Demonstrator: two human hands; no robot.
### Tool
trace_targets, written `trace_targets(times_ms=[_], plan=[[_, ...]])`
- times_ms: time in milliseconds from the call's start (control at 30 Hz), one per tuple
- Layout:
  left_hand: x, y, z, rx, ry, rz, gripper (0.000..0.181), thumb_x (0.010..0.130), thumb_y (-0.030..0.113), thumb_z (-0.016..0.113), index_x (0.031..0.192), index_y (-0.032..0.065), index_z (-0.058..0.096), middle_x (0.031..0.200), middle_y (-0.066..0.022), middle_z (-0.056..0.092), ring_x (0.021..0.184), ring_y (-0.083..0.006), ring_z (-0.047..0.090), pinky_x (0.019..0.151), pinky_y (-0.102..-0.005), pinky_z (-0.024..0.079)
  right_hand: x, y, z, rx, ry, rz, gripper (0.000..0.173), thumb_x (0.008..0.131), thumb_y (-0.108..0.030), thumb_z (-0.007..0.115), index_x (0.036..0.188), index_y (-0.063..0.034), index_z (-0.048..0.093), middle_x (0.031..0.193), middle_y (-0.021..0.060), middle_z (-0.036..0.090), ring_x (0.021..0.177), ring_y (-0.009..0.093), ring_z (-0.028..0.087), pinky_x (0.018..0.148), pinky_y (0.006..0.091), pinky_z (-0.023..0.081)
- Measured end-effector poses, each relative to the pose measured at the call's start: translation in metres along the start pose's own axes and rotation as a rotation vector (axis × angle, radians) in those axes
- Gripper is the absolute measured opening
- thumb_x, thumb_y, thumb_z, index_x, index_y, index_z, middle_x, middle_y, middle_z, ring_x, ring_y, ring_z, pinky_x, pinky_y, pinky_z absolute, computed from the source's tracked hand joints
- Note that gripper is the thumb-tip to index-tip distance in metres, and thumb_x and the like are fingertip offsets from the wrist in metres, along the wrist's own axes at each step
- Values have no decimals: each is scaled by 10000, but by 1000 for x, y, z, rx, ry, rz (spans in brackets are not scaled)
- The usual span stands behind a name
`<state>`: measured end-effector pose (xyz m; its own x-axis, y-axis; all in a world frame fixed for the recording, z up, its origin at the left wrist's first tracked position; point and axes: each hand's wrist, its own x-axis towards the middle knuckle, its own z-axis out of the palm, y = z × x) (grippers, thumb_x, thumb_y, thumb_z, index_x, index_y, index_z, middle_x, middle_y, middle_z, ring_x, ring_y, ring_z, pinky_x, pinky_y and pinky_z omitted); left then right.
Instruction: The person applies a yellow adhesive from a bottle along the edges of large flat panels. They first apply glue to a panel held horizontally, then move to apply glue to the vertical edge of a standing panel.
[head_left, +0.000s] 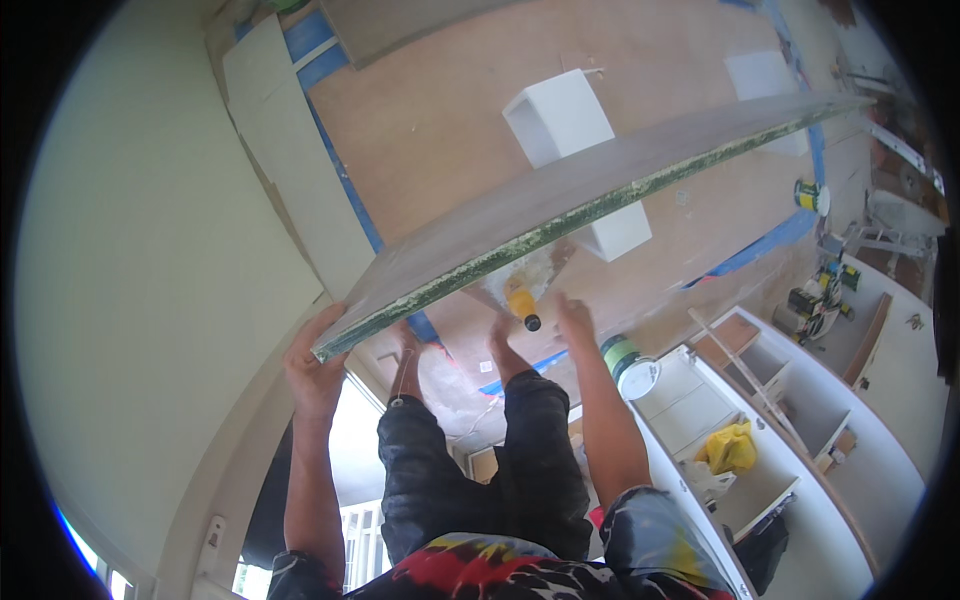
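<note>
A long, flat grey panel (525, 195) with a rough, green-stained edge runs across the view from lower left to upper right. My left hand (316, 367) grips its near left corner. Below the long edge, my right hand (576, 321) is slightly blurred, with fingers partly bent; whether it touches anything is unclear. Just left of that hand is a scraper or trowel with an orange handle (522, 298) and black end, its blade partly hidden by the panel. White box-like supports (574, 112) stand on the floor around and beneath the panel.
Brown sheeting (420, 142) with blue tape covers the floor. A pale wall (135, 247) rises at left. At right are a green-and-white bucket (639, 376), an open white cabinet (671, 409) holding a yellow plastic bag (729, 448), and a smaller tub (810, 196). My bare feet are below the panel.
</note>
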<state>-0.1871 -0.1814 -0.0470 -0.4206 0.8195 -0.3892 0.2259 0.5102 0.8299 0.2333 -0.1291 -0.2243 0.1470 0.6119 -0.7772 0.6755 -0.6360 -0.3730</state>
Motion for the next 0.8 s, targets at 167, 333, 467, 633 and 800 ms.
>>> trace_targets(times_ms=[167,333,467,633,800], plan=[[-6,-16,-13,57,0,95,436,764,-54,753,1189,-6,667,1136,-124,706,1073,-233,661,956,-335,496,-120,-193,-119,105,450,-555,320,966,-73,478,1235,27,619,1248,225,600,1218,380,550,1083,432,392],[-4,-14,-6,102,13,122,378,802,-27,745,1174,-8,680,1155,-134,700,1082,-234,658,961,-336,495,-142,-302,-169,-596,350,-918,414,845,47,484,1225,0,644,1342,216,531,1292,402,456,1115,457,347],[-1,-15,-3,112,35,161,428,728,-28,777,1145,19,693,1146,-154,708,1091,-304,672,960,-375,512,-105,-308,-173,-871,240,-852,420,823,54,508,1199,-39,670,1384,211,494,1344,401,395,1153,508,277],[-2,-14,-4,144,44,170,407,730,8,773,1129,50,705,1134,-148,710,1066,-310,678,938,-373,523,-116,-309,-139,-932,262,-801,405,816,43,537,1182,-56,680,1390,209,480,1371,417,366,1182,569,209],[-1,0,-5,145,35,153,425,732,-34,768,1143,48,701,1156,-133,710,1090,-286,672,953,-355,519,-148,-311,-82,-824,199,-879,385,803,15,574,1159,-68,695,1373,223,474,1384,443,336,1185,594,183]])
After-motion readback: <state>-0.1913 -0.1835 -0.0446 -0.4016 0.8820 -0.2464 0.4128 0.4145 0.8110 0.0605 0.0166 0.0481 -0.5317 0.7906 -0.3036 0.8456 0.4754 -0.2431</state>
